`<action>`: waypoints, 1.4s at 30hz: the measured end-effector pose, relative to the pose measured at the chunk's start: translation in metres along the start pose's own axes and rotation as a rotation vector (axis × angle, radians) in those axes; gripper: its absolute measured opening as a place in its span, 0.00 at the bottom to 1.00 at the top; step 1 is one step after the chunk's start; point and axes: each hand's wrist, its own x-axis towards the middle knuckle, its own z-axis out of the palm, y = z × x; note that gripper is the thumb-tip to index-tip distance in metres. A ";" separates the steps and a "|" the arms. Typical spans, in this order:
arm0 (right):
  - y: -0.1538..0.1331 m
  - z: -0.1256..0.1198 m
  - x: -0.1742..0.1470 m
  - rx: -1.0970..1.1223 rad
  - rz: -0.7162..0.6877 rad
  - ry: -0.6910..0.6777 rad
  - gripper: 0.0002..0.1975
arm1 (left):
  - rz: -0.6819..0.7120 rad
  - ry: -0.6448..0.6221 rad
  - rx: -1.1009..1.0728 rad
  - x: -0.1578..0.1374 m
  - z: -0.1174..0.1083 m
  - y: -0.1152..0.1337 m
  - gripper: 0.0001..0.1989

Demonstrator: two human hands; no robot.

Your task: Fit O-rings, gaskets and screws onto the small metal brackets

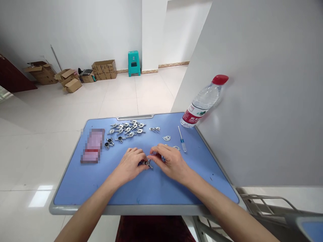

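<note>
1. Pinching a small metal part [149, 164] between the thumb and curled fingers [142, 157] of the left hand [131, 163], with little gap showing.
2. On the right hand [172, 161], bent inward as well, thumb tip near the forefinger and right at the same metal part; too hidden there to tell whether gripping or merely touching it.
3. Held low over the desk [106, 195], backs of both hands turned upward, knuckles bent, fingertips of one hand facing those of the other.
4. Reaching in from the near side, both forearms angled inward, crossing the desk's front edge.
5. Between the two hands, around the middle of the desk: the metal part, partly covered by the left thumb and fingers, prongs pointing out toward the right hand.
6. Beyond the left hand, spread in a loose group: metal clips [128, 129], with dark-centred round pieces [120, 138] just nearer.
7. Beyond the right hand: a flat metal plate [166, 138], a screwdriver [182, 141] and, farther back, a red-capped water bottle [202, 101].
</note>
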 end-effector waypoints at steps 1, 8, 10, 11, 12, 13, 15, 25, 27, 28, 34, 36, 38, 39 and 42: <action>0.000 0.001 -0.001 -0.004 0.010 -0.001 0.08 | -0.001 0.001 -0.002 0.000 0.000 0.000 0.07; -0.001 0.001 -0.001 0.076 -0.102 -0.018 0.11 | -0.023 0.001 -0.014 0.000 -0.002 0.003 0.03; -0.002 -0.003 0.000 0.052 -0.120 -0.065 0.13 | -0.020 0.000 -0.017 0.000 -0.002 0.003 0.03; -0.002 -0.005 0.000 0.042 -0.119 -0.104 0.14 | -0.019 -0.002 -0.021 0.000 -0.002 0.003 0.02; -0.003 -0.008 0.001 0.036 -0.114 -0.138 0.15 | -0.018 -0.002 -0.027 0.000 -0.002 0.003 0.02; -0.003 -0.009 0.002 0.041 -0.118 -0.166 0.17 | -0.016 -0.002 -0.032 0.000 -0.002 0.003 0.02; -0.003 -0.011 0.003 0.080 -0.131 -0.187 0.19 | -0.015 0.004 -0.036 -0.001 -0.001 0.003 0.03; -0.001 -0.005 0.005 0.066 -0.057 -0.054 0.09 | 0.015 0.001 -0.015 -0.001 0.002 0.003 0.07; -0.003 -0.004 0.004 0.049 -0.062 -0.043 0.08 | 0.021 0.001 -0.018 -0.001 0.003 0.002 0.06; -0.004 -0.003 0.004 0.043 -0.063 -0.036 0.08 | 0.023 0.002 -0.016 -0.001 0.004 0.003 0.06; -0.006 0.000 0.003 0.050 -0.050 -0.022 0.07 | 0.018 0.010 0.003 0.000 0.003 0.004 0.06; -0.005 -0.002 0.002 0.065 -0.032 -0.041 0.06 | 0.017 0.009 0.005 -0.001 0.003 0.004 0.06; -0.004 -0.006 0.003 0.093 -0.015 -0.072 0.05 | 0.015 0.017 0.007 -0.001 0.003 0.004 0.07; -0.005 -0.009 0.004 0.117 -0.007 -0.096 0.05 | 0.012 0.023 0.008 -0.001 0.003 0.003 0.06; -0.007 -0.016 0.005 0.188 -0.029 -0.164 0.07 | 0.003 0.041 0.008 -0.002 0.005 0.003 0.06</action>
